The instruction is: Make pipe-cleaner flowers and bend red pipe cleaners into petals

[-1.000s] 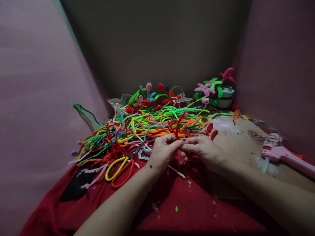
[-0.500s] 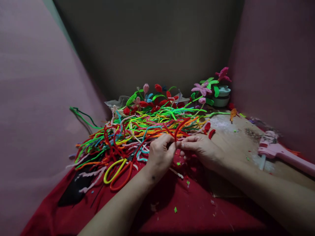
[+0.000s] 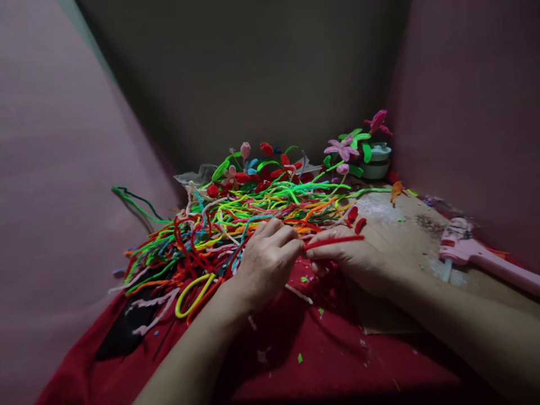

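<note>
A fuzzy red pipe cleaner (image 3: 335,241) runs from my left fingertips out over the fingers of my right hand. My left hand (image 3: 270,250) is closed, its thumb and forefinger pinching the pipe cleaner's near end. Close beside it, my right hand (image 3: 343,253) has its fingers pressed together at the same spot; the exact grip there is partly hidden. Behind both hands spreads a heap of pipe cleaners (image 3: 253,208) in many colours. Scissors with a yellow and red handle (image 3: 194,295) lie left of my left wrist, partly covered by my forearm.
Pipe-cleaner flowers (image 3: 265,169) stand behind the heap, with a pale green pot (image 3: 377,166) at the back right. A pink glue gun (image 3: 476,253) rests on a brown board (image 3: 405,242) at right. Scraps dot the red cloth (image 3: 295,360). A black flat object (image 3: 122,332) lies left.
The red pipe cleaner stood up in a curve from my fingers; now it lies to the right across my right hand. My left hand has rolled over, and the view has shifted slightly.
</note>
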